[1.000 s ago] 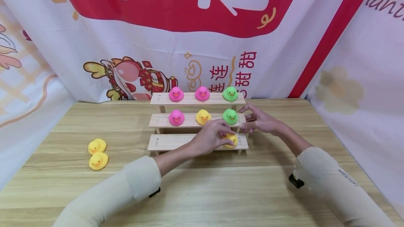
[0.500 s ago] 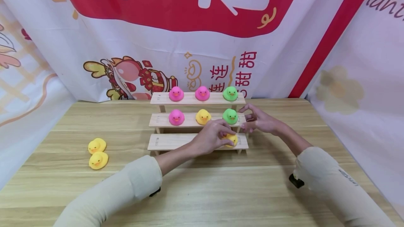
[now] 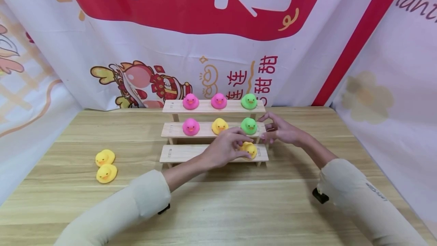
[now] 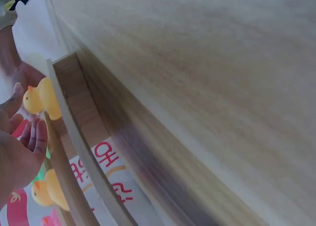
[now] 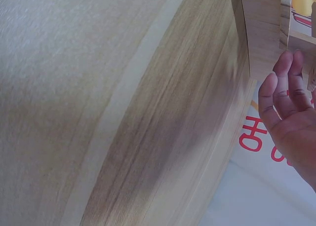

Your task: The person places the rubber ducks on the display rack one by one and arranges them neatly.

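Observation:
On the bottom tier of a three-step wooden stand (image 3: pixel 184 154), a yellow rubber duck (image 3: pixel 250 150) sits at the right end. My left hand (image 3: pixel 225 148) is beside that duck, thumb and fingers spread apart. The left wrist view shows a gap between the fingertips and the yellow duck (image 4: pixel 47 98). At the stand's right end is my right hand (image 3: pixel 283 132), holding nothing. In the right wrist view its fingers (image 5: pixel 282 65) are loosely extended, with the tips at the wooden end; contact is hard to tell. Above, a green duck (image 3: pixel 249 126) sits on the middle tier.
A pink duck (image 3: pixel 190 126) and a yellow duck (image 3: pixel 220 126) share the middle tier. The top tier bears two pink ducks (image 3: pixel 205 102) and a green one (image 3: pixel 249 101). Two yellow ducks (image 3: pixel 106 174) lie at the table's left. A printed cloth (image 3: pixel 191 48) hangs behind.
My left hand has let go of the yellow duck on the bottom tier; its thumb and fingers have parted. The right hand has stayed put.

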`<state>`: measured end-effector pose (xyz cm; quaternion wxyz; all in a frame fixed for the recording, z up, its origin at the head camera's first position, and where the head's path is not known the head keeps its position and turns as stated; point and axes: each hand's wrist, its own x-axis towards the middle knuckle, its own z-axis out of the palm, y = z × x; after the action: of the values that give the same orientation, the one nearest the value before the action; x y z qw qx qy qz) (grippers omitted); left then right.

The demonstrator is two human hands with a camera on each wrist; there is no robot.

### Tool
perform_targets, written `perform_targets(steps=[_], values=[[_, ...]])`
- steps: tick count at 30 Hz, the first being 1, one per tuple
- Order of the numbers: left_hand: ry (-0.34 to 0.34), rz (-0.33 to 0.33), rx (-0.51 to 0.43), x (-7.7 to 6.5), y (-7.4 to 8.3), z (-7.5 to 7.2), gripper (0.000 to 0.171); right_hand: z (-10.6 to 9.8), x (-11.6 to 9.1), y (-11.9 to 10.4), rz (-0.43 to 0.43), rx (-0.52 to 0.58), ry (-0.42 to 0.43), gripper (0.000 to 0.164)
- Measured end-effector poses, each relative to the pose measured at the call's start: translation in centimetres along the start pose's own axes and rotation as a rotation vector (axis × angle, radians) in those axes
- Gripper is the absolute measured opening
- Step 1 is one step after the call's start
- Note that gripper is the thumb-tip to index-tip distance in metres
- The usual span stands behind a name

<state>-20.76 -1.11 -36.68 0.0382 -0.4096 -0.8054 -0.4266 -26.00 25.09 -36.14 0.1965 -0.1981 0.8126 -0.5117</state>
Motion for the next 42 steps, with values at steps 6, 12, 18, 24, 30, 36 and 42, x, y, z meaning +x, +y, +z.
perform_targets(steps=[6,12,18,24,30,36,42], values=[[-0.014,-0.009,-0.024,-1.3,0.2,-2.1,0.035,0.0,0.0,0.0,0.005,0.004,0.003,0.052],[-0.046,-0.017,0.021,-3.4,-0.1,-4.7,0.025,0.0,-0.1,0.0,0.019,0.009,-0.002,0.05],[-0.033,-0.072,0.046,-5.6,-0.4,-7.8,0.021,-0.1,-0.2,0.1,0.025,0.001,-0.002,0.051],[-0.019,-0.142,0.084,-8.1,-1.1,-10.6,0.022,-0.1,-0.2,0.2,0.025,0.002,-0.001,0.051],[-0.021,-0.221,0.167,-10.6,-2.2,-13.5,0.021,-0.1,-0.1,0.2,0.027,-0.001,0.0,0.05],[0.012,-0.285,0.246,-12.7,-3.1,-16.4,0.019,0.0,-0.1,0.0,0.03,-0.005,-0.002,0.05],[0.038,-0.333,0.318,-14.6,-4.6,-19.1,0.019,0.0,0.0,-0.1,0.024,-0.013,-0.003,0.051]])
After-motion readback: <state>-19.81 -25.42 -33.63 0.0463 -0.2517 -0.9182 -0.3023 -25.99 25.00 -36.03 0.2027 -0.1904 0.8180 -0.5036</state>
